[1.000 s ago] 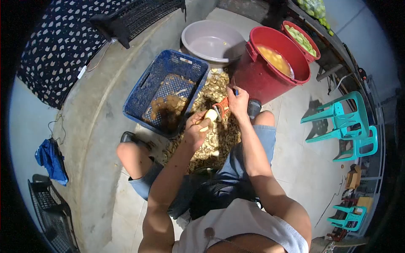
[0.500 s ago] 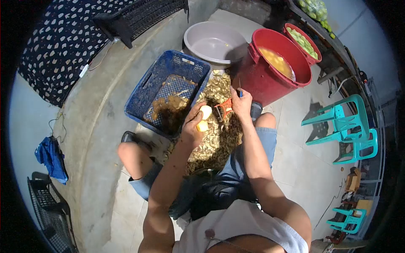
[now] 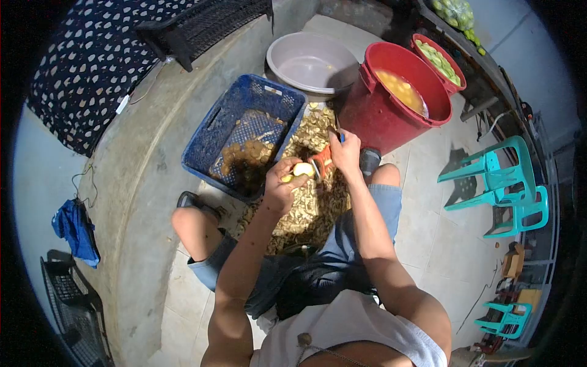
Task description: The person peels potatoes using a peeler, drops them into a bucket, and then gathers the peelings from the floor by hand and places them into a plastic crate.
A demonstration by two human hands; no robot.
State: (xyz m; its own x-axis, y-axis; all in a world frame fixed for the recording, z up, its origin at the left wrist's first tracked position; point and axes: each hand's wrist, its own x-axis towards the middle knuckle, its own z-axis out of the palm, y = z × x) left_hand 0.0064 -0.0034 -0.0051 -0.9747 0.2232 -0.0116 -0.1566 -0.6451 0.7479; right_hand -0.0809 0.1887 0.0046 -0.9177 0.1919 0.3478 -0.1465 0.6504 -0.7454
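Note:
My left hand (image 3: 280, 187) is closed around a peeled, pale yellow potato (image 3: 303, 169). A second bit of yellow potato (image 3: 286, 178) shows between its fingers. My right hand (image 3: 346, 154) grips an orange peeler (image 3: 321, 160), its blade right at the potato's right side; whether it touches cannot be made out. A thin knife with a blue handle (image 3: 342, 137) also sticks out of my right fist. Below both hands, a thick heap of peelings (image 3: 306, 214) covers the floor between my legs.
A blue crate (image 3: 202, 131) with unpeeled potatoes (image 3: 244, 156) stands at left. Ahead are a grey basin (image 3: 287, 76), a red bucket (image 3: 373, 116) with yellow potatoes in water, and a smaller red tub (image 3: 455, 85) of green pieces. Turquoise stools (image 3: 520, 165) stand at right.
My right hand has brought the peeler left and slightly down, up against the potato. My left hand has turned, tilting the potato and covering more of the second piece.

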